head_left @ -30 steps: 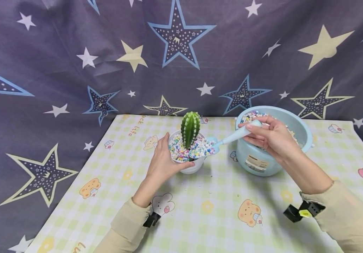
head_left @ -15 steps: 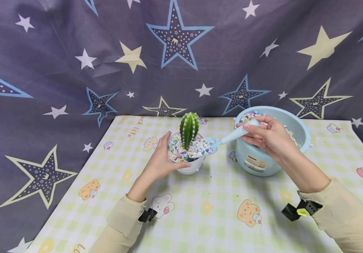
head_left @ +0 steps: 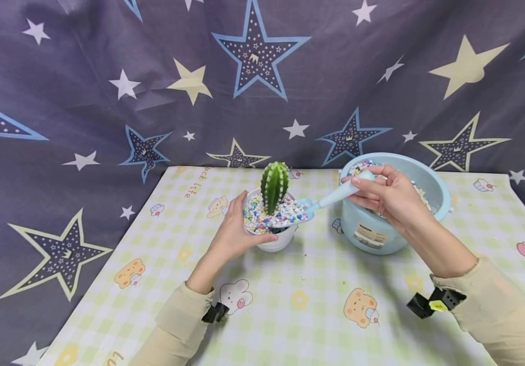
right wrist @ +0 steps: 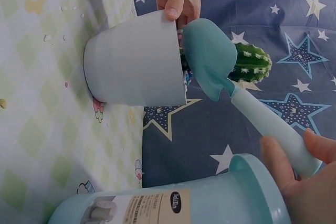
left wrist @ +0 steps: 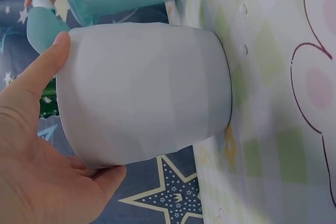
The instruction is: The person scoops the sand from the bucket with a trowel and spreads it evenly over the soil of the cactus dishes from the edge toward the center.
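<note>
A ribbed green cactus (head_left: 274,188) stands upright in a white pot (head_left: 275,245) among colourful small pebbles (head_left: 254,213). My left hand (head_left: 235,231) grips the pot from the left, thumb at the near rim and fingers round the far side. In the left wrist view the pot (left wrist: 147,87) stands on the tablecloth. My right hand (head_left: 392,195) holds a light blue hand trowel (head_left: 336,197) by its handle, thumb and fingers round the end. Loaded with pebbles, the trowel's blade lies over the pot's right rim, beside the cactus. The right wrist view shows the blade's underside (right wrist: 210,56).
A light blue bucket (head_left: 351,229) with a label, holding more pebbles, stands right of the pot, under my right hand. Several loose pebbles (left wrist: 243,9) lie on the checked tablecloth (head_left: 299,325). A dark star-patterned curtain (head_left: 244,122) hangs behind the table.
The trowel has shifted slightly left over the pot, with pebbles still on its blade. My left wrist has moved a little left while the hand keeps its grip on the pot.
</note>
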`<state>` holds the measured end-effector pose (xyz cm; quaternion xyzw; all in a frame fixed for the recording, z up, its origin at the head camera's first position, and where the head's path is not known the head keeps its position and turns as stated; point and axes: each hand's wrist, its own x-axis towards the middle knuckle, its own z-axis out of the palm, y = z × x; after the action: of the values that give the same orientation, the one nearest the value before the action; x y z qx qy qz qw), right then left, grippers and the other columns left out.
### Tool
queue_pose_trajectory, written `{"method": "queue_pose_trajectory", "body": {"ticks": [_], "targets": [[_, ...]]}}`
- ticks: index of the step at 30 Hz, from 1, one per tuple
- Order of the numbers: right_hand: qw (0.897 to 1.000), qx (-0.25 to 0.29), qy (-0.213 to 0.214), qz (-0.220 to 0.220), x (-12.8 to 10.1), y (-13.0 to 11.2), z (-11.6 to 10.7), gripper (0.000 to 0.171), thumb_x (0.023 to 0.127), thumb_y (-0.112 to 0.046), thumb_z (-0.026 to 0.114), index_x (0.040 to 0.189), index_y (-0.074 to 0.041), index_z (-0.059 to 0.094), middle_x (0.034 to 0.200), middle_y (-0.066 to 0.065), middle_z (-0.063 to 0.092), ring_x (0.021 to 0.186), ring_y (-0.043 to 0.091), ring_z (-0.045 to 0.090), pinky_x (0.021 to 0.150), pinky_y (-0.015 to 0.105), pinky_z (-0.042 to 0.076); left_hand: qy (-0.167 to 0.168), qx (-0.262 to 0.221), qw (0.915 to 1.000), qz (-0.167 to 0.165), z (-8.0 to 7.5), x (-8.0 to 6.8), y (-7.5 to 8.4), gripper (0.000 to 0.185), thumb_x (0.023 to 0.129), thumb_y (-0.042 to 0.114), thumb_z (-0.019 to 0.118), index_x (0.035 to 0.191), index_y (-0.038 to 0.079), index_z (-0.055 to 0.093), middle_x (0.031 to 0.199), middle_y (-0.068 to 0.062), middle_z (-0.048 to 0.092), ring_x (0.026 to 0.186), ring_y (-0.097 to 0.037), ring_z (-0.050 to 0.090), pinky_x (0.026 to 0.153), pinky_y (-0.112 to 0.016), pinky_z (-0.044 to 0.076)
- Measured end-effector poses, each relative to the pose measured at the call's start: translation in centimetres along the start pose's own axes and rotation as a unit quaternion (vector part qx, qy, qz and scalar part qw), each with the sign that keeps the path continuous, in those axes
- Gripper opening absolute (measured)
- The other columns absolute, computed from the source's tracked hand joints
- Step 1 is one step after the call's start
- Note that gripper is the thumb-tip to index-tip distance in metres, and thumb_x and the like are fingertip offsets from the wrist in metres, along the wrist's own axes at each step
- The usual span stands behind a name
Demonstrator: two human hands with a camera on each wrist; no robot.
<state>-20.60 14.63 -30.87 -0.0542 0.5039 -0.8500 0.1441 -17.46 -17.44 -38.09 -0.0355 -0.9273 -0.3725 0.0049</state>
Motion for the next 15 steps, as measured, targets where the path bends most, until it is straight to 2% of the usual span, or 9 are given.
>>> {"method": "queue_pose_trajectory", "body": {"ticks": [15], "targets": [[1.0, -0.012, 0.006, 0.006, 0.08, -0.24, 0.3, 0.027, 0.092, 0.004, 0.065, 0.109, -0.006, 0.046, 0.093, 0.01, 0.079, 0.09, 0.017, 0.077, 0.079, 0.031, 0.062, 0.011, 0.01, 0.9998, -0.013, 0.46, -0.28, 0.31, 0.129, 0.068, 0.055, 0.088, 0.161, 0.011, 0.009, 0.164, -0.015, 0.021, 0.148, -0.037, 0.031, 0.117, -0.055, 0.037]]}}
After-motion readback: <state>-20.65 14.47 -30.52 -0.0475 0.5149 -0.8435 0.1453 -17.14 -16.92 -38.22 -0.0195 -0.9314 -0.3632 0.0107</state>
